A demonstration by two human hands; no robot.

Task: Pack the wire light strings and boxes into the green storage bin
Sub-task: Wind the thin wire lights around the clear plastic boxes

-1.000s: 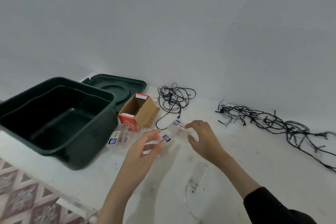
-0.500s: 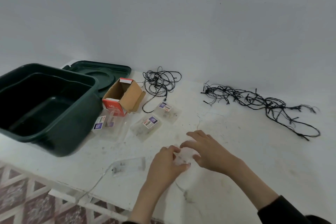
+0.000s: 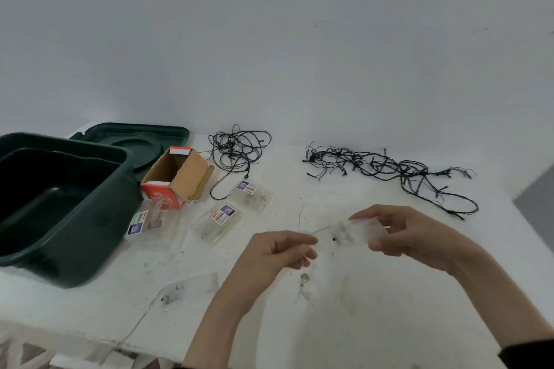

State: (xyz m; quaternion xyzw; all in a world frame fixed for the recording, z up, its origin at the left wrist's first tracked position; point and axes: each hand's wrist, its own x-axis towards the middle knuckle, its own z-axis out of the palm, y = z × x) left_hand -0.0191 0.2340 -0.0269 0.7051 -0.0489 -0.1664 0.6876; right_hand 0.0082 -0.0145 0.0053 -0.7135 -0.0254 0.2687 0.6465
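– White tabletop, stained; nearest edge first. What lies there?
– One flat clear case (image 3: 192,287) on the table (image 3: 374,323), left of the forearms. A pale lead (image 3: 135,329) trails from it over the near edge.
– Hands?
– Both are raised just over the table, near each other but apart. The right hand (image 3: 416,237) has its thumb below and fingers above, gripping a held clear case (image 3: 356,232) by one end. The left hand (image 3: 278,249) has curled fingers, with thumb and forefinger pinching a thin wire (image 3: 321,230) that runs to that held case. The wire is faint, so its full run cannot be traced.
– Next row back?
– Three labelled clear packs lie flat. The left pack (image 3: 147,223) is just beside the bin's wall, the middle pack (image 3: 220,219) is right of it, and the far pack (image 3: 251,193) is farther back. A cardboard box (image 3: 183,171) lies on its side behind the left pack, mouth open, red end toward the camera.
– Bin?
– The green storage bin (image 3: 99,219) stands open at the left. Its lid (image 3: 135,141) lies flat behind it.
– Wire strings?
– A small black tangle (image 3: 236,153) sits right of the lid, with one strand reaching down beside the far pack. A long black string (image 3: 389,171) is spread along the far right, well apart from the bin. Both lie on the table, outside the bin.
– Beyond?
– A plain grey wall (image 3: 299,39).
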